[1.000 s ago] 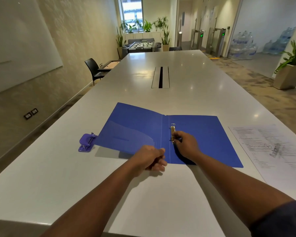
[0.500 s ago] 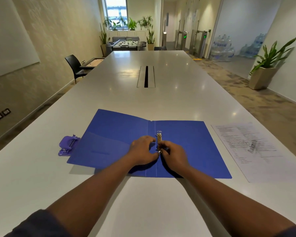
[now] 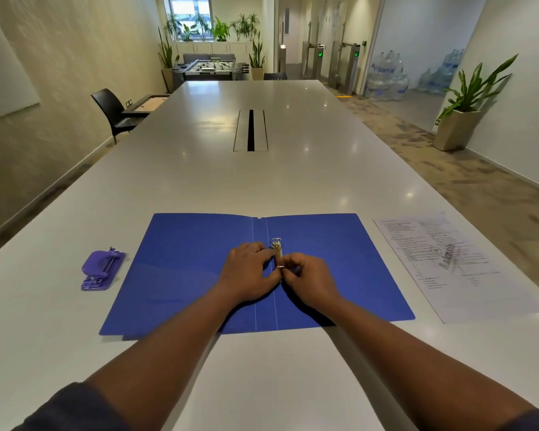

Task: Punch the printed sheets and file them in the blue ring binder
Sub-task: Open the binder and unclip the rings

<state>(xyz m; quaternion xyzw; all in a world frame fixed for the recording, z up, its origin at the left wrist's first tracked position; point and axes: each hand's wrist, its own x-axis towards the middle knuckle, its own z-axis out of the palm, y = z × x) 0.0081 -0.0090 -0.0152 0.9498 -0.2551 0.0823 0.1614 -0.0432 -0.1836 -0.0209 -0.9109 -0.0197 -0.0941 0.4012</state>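
Note:
The blue ring binder (image 3: pixel 184 269) lies open and flat on the white table (image 3: pixel 262 181) in front of me. Its metal ring mechanism (image 3: pixel 277 247) runs along the spine. My left hand (image 3: pixel 248 270) and my right hand (image 3: pixel 308 281) meet over the nearer ring, fingers of both pinching it from either side. The farther ring shows above my fingers. The printed sheets (image 3: pixel 448 262) lie flat to the right of the binder. A purple hole punch (image 3: pixel 101 270) sits to the left of the binder.
A cable slot (image 3: pixel 250 130) is set into the table's middle. A black chair (image 3: pixel 112 112) stands off the left side. A potted plant (image 3: pixel 461 119) stands on the floor at right, with water bottles (image 3: pixel 386 79) behind glass.
My left hand moved from the binder's near edge up to the ring mechanism and joined my right hand on the nearer ring. The view has shifted, so the binder sits more centred.

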